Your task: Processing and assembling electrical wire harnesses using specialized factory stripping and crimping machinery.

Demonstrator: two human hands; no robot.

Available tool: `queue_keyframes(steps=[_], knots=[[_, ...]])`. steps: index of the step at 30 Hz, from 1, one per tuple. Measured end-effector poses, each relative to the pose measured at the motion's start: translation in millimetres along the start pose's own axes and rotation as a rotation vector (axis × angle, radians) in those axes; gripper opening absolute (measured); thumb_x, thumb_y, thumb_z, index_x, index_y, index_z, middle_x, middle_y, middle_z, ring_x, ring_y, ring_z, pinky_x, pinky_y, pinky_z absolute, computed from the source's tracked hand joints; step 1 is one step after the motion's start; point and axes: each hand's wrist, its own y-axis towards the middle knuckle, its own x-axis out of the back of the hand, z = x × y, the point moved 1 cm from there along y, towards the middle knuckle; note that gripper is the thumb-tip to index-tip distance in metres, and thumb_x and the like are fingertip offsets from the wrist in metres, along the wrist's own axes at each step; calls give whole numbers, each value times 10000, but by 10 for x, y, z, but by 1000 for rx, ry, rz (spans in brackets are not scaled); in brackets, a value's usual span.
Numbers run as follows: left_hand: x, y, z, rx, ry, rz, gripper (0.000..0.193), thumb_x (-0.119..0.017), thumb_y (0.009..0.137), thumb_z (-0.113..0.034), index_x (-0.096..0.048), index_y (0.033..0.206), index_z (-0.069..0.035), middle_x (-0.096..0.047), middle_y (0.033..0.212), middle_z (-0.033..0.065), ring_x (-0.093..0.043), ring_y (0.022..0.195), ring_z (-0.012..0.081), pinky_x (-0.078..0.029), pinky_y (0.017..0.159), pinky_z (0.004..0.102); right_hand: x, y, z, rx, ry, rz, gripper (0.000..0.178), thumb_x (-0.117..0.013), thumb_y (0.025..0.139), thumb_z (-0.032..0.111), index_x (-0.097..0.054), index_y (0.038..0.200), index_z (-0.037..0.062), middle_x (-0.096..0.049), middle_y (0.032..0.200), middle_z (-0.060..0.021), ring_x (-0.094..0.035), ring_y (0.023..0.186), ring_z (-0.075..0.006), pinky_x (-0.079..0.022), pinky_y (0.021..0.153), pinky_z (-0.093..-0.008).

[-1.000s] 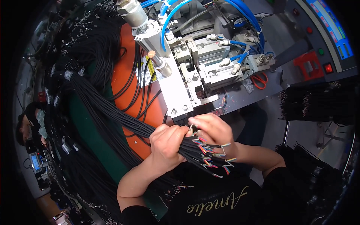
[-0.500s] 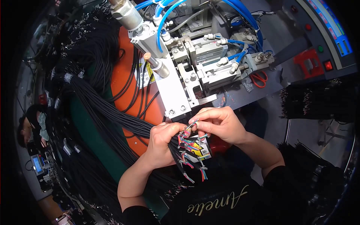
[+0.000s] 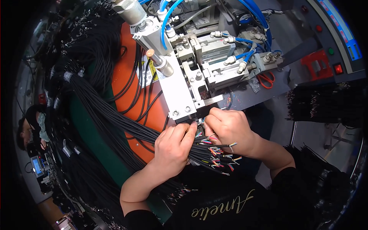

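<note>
A thick bundle of black cables (image 3: 115,122) runs from the upper left to my left hand (image 3: 173,145), which is closed over it. Past that hand, the stripped ends with coloured wires (image 3: 216,152) fan out to the right, below my right hand (image 3: 232,127). The fingers of the right hand are curled and pinch the wire ends of one cable (image 3: 201,122), just under the front edge of a metal pneumatic machine (image 3: 180,103). The left thumb and forefinger reach to the same cable. The right fingertips are partly hidden.
Cables also lie over an orange surface (image 3: 128,88) and a green one (image 3: 86,122). Blue air tubes (image 3: 249,11) arch above the machine. Red-handled scissors (image 3: 265,80) lie right of it, near a control panel (image 3: 337,46). Cable bundles (image 3: 326,103) hang at right. Another person sits far left.
Both hands have moved to the machine's front edge with one cable's end. My right hand has turned knuckles up, and the loose wire ends now fan rightward instead of hanging down.
</note>
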Motion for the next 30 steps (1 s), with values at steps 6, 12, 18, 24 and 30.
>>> queue_keyframes(steps=[6, 12, 18, 24, 30], knots=[[-1, 52, -3, 25, -8, 53, 512, -636, 682, -72, -620, 1184, 30, -550, 920, 87, -574, 782, 239, -478, 691, 340, -19, -18, -52, 4, 38, 10, 122, -673, 792, 112, -595, 826, 24, -529, 736, -102, -576, 566, -289, -460, 511, -376], [34, 43, 48, -80, -29, 124, 509, -627, 694, -72, -612, 1191, 35, -528, 898, 78, -560, 769, 234, -469, 681, 338, -62, -41, -37, -19, -1, -19, 105, -663, 798, 94, -607, 847, 20, -541, 746, -100, -582, 570, -281, -468, 520, -371], [28, 82, -17, -96, 56, 126, 461, -613, 735, -61, -613, 1184, 43, -529, 892, 77, -551, 754, 224, -465, 670, 334, -60, -26, -44, 33, -81, 0, 103, -669, 783, 87, -613, 840, 23, -541, 737, -86, -583, 560, -260, -470, 509, -364], [49, 147, -17, -85, 87, 189, 426, -604, 753, -53, -616, 1168, 43, -542, 908, 86, -566, 778, 224, -471, 677, 331, 49, 96, -67, 76, -134, 194, 100, -679, 765, 91, -619, 815, 27, -531, 701, -76, -587, 549, -251, -462, 477, -372], [55, 121, -5, -79, 61, 187, 425, -609, 746, -63, -615, 1156, 50, -544, 929, 94, -577, 802, 241, -481, 693, 350, -88, -20, -93, 8, 37, -51, 113, -680, 760, 114, -602, 767, 33, -611, 757, -114, -631, 600, -283, -502, 519, -401]])
